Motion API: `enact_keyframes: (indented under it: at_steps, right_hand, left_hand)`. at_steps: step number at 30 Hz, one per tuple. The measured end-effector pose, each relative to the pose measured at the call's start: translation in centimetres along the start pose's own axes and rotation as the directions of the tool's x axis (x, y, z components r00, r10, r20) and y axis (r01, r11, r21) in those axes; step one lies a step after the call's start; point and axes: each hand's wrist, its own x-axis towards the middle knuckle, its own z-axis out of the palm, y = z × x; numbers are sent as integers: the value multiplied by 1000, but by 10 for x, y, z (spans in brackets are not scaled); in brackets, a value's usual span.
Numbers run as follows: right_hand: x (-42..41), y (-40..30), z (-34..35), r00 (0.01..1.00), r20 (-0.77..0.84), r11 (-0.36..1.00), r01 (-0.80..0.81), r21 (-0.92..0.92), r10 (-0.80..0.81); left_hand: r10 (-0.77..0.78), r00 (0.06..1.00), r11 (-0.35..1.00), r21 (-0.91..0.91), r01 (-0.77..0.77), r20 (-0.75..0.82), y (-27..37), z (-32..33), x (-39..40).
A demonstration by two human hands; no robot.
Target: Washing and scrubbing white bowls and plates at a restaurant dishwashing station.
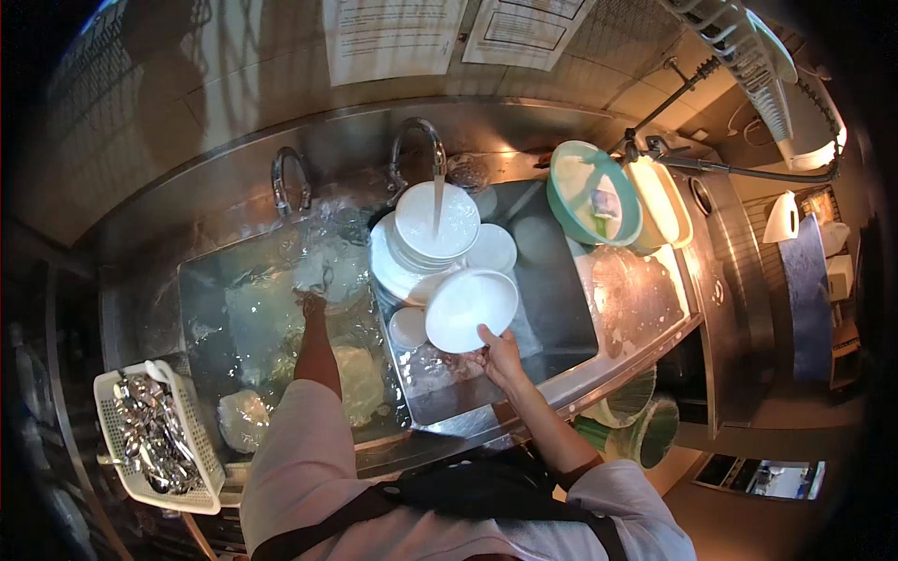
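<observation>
A white bowl [468, 312] is tilted in my right hand [502, 355], the thumb over its near rim. It is held above the right sink basin [561, 308]. Behind it rises a stack of white plates [436, 221], with tap water running onto the top one. Small white dishes [407, 327] sit beside the stack. My left hand [313, 300] reaches into the water of the left sink basin [210, 294]. Ripples blur its fingers, so its grip is hidden. Pale dishes [356, 386] lie underwater near that forearm.
A white plastic basket of cutlery [156, 435] stands at the left. Two curved taps rise behind the basins, including a left tap [289, 179]. A green basin [593, 195] and cream tray [663, 203] sit right. A spray hose [751, 172] hangs above the steel counter [736, 308].
</observation>
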Motion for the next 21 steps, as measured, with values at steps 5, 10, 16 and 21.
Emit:
enact_keyframes:
  at_steps: [5,10,16,21]
  right_hand:
    - [10,5,55,983,158,988,115,-105,-97]
    - [17,8,128,949,306,961,153,-232,-77]
    - [54,-15,132,959,-43,939,266,-218,-281]
    - [129,-65,88,998,-60,994,-33,-105,27]
  left_hand:
    - [564,825,477,-828,-294,32,37,-115,-132]
    - [642,755,478,-699,-532,-135,62,-216,-233]
    - [327,669,578,-419,-700,-667,31,-235,-220]
    - [225,723,767,-339,-545,-653,-4,-179,-146]
